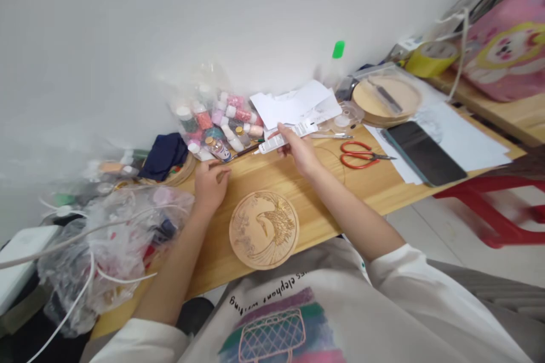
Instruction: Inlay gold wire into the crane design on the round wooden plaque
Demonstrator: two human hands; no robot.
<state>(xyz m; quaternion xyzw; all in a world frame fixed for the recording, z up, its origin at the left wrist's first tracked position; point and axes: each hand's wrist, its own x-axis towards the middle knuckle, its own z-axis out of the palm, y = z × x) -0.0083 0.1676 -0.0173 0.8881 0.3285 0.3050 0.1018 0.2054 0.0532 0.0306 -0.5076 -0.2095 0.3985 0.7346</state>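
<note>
My right hand [297, 149] grips a slim white tube with a narrow nozzle [269, 145], which points left over the table. Loosely curled, my left hand [210, 186] is beside the small bottles; anything between its fingers is too small or hidden to make out. Below and between both hands lies a round wooden disc [264, 231] with a bird design, its right side worked in gold lines. Near the left fingertips stands a small corked bottle [218, 148]. A thin dark brush or pen [249, 150] rests behind the disc.
Colourful capped bottles [204, 117] crowd the wall, with white papers [293, 105] beside them. To the right are red-handled scissors [360, 155], a phone [426, 151] and a round wooden box [385, 99]. Crumpled plastic bags [114, 249] and white cables [87, 289] fill the left.
</note>
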